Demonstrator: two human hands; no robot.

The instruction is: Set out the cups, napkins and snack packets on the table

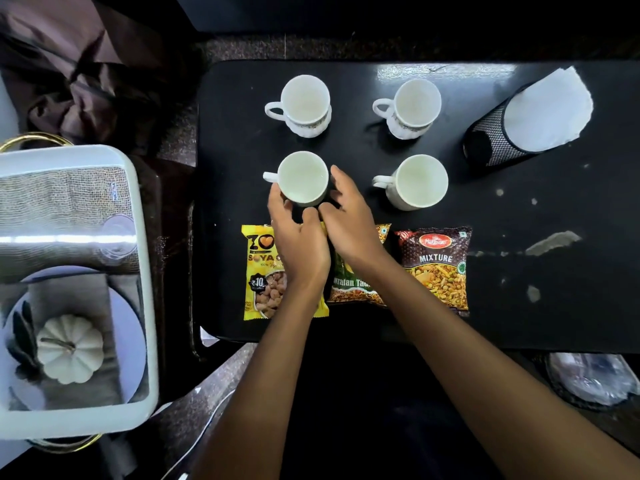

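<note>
Several white cups stand upright on the black table [519, 209]: far left cup [304, 103], far right cup [414, 107], near right cup [417, 181] and near left cup [303, 176]. My left hand [298, 237] and my right hand [346, 220] cup the near left cup from both sides, fingers against its wall. Three snack packets lie in a row at the table's near edge: a yellow soya packet [258, 271], a green packet [349, 289] partly hidden under my arms, and a red Mixture packet [438, 265]. White napkins [543, 109] sit in a black mesh holder [491, 140].
A white-rimmed tray [145, 271] with a grey plate, cloth and a white pumpkin ornament [69, 348] stands left of the table. Dark brown fabric [86, 64] lies at the far left. A clear plastic item [588, 375] rests on the floor at the lower right.
</note>
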